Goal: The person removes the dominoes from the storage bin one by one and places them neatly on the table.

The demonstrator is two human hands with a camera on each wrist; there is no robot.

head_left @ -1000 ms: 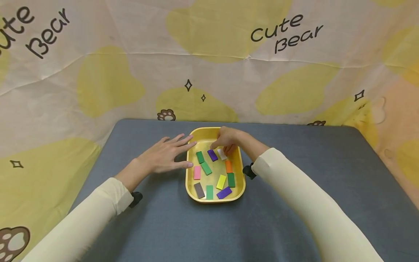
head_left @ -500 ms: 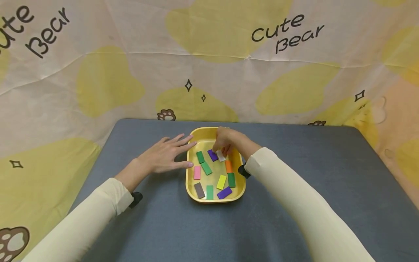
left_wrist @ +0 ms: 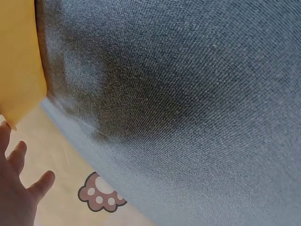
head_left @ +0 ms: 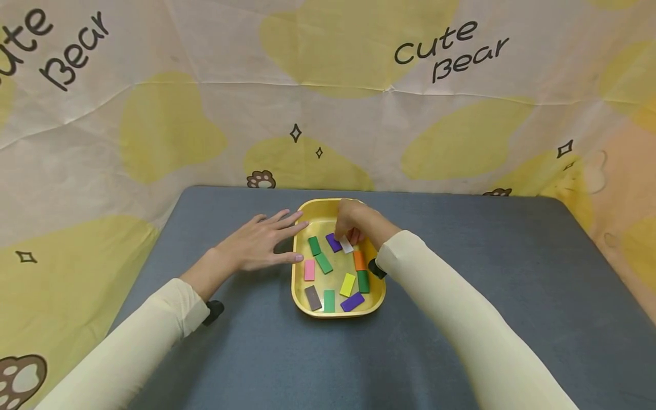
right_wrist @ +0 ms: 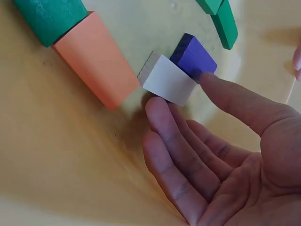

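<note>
A yellow tray (head_left: 297,285) holds several small coloured rectangular blocks. My right hand (head_left: 356,219) reaches into its far part, fingers bent around a white block (right_wrist: 167,81). In the right wrist view, the fingertips (right_wrist: 157,106) meet the white block's long side, and the thumb (right_wrist: 221,89) lies at its end, overlapping a purple block (right_wrist: 194,57). The white and purple blocks lie side by side. My left hand (head_left: 258,242) is spread, its fingertips at the tray's left rim; in the left wrist view only part of that hand shows.
An orange block (right_wrist: 96,61) and a dark green block (right_wrist: 49,16) lie end to end along the tray's right side. Pink (head_left: 309,270), brown (head_left: 312,298) and yellow (head_left: 347,285) blocks lie nearer. The grey-blue table (head_left: 461,273) meets a printed curtain (head_left: 328,68) behind.
The right hand and forearm have shifted slightly left and down within the tray. The white block has moved left, up against the purple one. The left hand stays in place.
</note>
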